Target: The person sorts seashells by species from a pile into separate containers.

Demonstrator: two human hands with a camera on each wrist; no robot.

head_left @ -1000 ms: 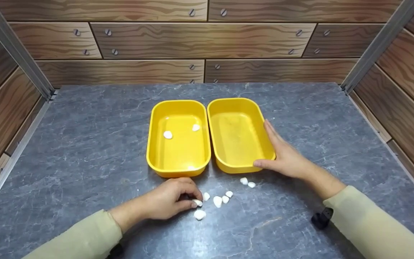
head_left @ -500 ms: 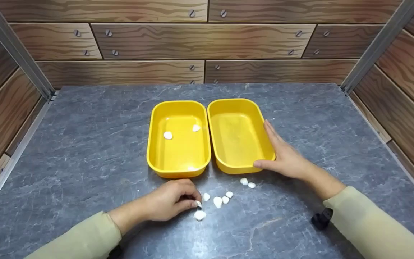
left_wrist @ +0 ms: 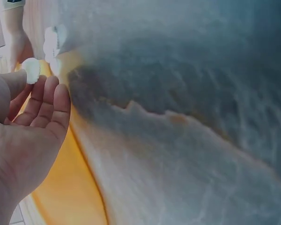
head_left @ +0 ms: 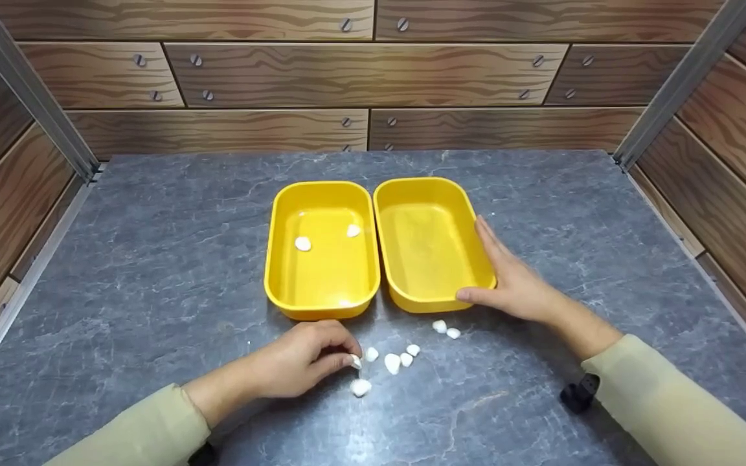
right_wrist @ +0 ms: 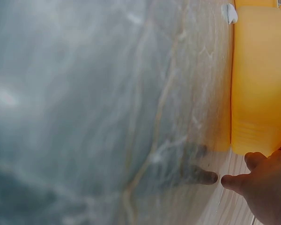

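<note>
My left hand [head_left: 302,359] pinches a small white seashell [left_wrist: 33,70] between thumb and fingers, in front of the left yellow container [head_left: 324,278]. The shell's edge looks ridged in the left wrist view. Two white shells [head_left: 303,244] lie inside that container. My right hand [head_left: 515,285] rests against the right yellow container [head_left: 434,252], its fingers straight along the outer side and the thumb at the near corner of the rim. No shell shows in the right container. Several loose white shells [head_left: 392,364] lie on the table just right of my left hand.
Two more shells [head_left: 440,327] lie close in front of the right container. Both containers stand side by side on a grey marbled table [head_left: 172,259]. Wood-patterned walls [head_left: 366,74] with metal corner posts [head_left: 30,84] enclose the table at the back and sides.
My left hand has shifted slightly left, and the shell in its fingers has tilted more upright. My right hand and both containers stay where they were.
</note>
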